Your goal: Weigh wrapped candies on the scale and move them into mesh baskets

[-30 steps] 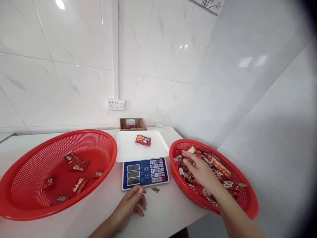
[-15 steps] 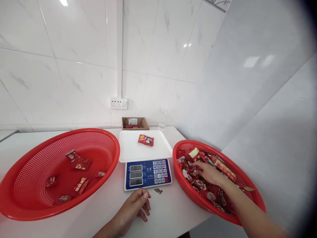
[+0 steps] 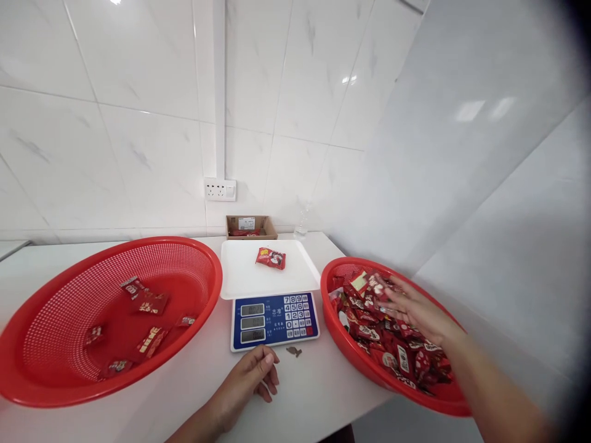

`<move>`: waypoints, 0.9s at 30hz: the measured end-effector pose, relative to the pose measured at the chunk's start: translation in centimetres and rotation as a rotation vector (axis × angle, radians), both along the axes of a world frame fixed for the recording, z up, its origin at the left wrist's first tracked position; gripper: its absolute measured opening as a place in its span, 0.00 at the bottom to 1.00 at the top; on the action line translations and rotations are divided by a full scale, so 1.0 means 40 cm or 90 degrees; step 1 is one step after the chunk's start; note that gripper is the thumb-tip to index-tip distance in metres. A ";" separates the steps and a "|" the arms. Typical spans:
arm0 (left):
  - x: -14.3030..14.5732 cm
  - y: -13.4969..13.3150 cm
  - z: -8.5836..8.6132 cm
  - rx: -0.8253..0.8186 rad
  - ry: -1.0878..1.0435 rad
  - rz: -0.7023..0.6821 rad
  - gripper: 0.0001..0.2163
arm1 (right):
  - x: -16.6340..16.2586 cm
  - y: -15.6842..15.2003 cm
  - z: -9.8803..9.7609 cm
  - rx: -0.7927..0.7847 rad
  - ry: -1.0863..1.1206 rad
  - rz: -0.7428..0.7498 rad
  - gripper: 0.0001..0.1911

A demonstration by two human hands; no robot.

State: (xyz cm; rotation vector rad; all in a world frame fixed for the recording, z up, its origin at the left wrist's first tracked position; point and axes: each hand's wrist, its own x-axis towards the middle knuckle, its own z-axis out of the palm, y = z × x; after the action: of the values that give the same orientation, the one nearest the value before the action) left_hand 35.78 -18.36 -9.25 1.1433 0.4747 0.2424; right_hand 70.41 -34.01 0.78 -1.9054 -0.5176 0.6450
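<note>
My left hand [image 3: 253, 383] rests on the white table just in front of the scale [image 3: 276, 321], its fingers loosely curled and apart with nothing in them. Over the right red basket [image 3: 340, 344], my right hand [image 3: 413, 311] stretches its fingers above a heap of small red snack packets [image 3: 369, 333]. Close to those fingertips is a red packet [image 3: 376, 287]; I cannot tell whether they touch it. One red packet [image 3: 271, 258] with a yellow corner lies alone on the scale's white tray [image 3: 240, 280].
To the left, another red basket [image 3: 46, 314] holds several scattered packets [image 3: 151, 303]. Behind the scale are a cardboard box [image 3: 265, 229] and a clear bottle-like object [image 3: 301, 227]. A small brown scrap [image 3: 294, 351] lies by the scale. Walls stand behind and right.
My right hand has lifted from deep among the packets, moving back and to the right with its fingers more spread. My left hand stays nearly where it was.
</note>
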 end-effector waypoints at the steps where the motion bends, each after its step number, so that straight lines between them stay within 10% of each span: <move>1: 0.000 0.000 0.001 0.002 -0.001 0.001 0.22 | -0.005 0.000 -0.012 -0.084 -0.042 0.042 0.38; 6: 0.001 -0.003 0.001 0.014 -0.004 -0.004 0.22 | -0.038 0.015 -0.073 -0.345 -0.330 0.331 0.28; 10: 0.002 -0.003 -0.001 0.016 0.000 -0.007 0.22 | -0.044 0.043 -0.094 -0.411 -0.344 0.283 0.31; 19: 0.005 -0.003 -0.005 0.021 0.001 -0.009 0.22 | -0.051 0.111 -0.130 -0.257 -0.255 0.135 0.29; 27: 0.004 -0.004 -0.003 0.028 0.007 -0.012 0.23 | -0.028 0.084 -0.070 -0.014 -0.146 0.045 0.28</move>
State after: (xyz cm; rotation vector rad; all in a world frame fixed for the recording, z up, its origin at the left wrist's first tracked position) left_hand 35.95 -18.51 -9.36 1.1913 0.4708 0.2314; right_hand 69.28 -30.65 -2.02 -2.0010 -0.7280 0.4813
